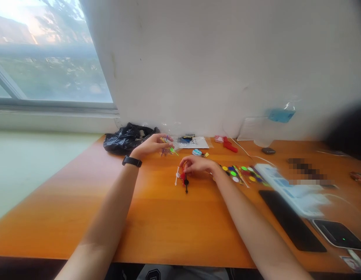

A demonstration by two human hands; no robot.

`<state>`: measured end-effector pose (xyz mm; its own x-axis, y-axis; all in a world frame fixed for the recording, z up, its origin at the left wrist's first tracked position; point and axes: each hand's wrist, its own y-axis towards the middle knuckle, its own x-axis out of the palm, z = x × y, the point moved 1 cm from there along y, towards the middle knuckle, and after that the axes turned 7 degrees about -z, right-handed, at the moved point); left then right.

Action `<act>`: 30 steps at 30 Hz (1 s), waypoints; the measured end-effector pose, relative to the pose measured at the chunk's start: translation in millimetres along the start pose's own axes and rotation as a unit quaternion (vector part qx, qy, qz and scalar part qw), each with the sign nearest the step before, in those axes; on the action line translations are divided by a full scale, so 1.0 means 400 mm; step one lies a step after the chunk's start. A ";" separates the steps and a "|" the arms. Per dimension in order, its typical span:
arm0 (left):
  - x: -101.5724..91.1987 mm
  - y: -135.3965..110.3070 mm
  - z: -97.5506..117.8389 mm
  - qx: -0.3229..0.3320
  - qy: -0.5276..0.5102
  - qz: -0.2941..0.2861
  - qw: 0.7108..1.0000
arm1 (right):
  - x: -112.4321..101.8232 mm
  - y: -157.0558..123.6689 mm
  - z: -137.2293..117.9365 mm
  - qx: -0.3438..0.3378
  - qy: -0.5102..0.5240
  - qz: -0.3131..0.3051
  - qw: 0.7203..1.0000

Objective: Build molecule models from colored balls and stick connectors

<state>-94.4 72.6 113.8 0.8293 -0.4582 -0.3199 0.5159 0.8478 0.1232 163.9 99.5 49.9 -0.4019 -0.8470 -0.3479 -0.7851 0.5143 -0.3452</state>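
Observation:
My left hand (152, 146), with a black band on its wrist, is raised a little over the orange table (157, 221). Its fingers pinch a thin yellow-green stick (170, 147) among several small coloured sticks. My right hand (198, 165) rests on the table to the right, fingers curled onto small stick-like pieces: a white one (176, 177), a red one (183, 178) and a black one (186, 186). Just right of that hand lies a row of coloured round chips (241, 174).
A crumpled black bag (126, 140) lies at the table's back left. Small packets (193, 142) and a red object (229, 145) sit by the wall. A white power strip (288, 188), a black phone (291, 219) and a second device (338, 233) are at right.

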 end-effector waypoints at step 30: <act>0.036 0.008 0.018 -0.043 0.007 -0.229 0.973 | -0.068 -0.276 -0.267 -0.272 -0.006 0.429 0.861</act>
<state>-79.2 66.7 116.5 0.5141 -0.7893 -0.3356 0.8096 0.5758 -0.1139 211.2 51.5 190.6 -0.9419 -0.1838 -0.2811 -0.3075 0.8084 0.5018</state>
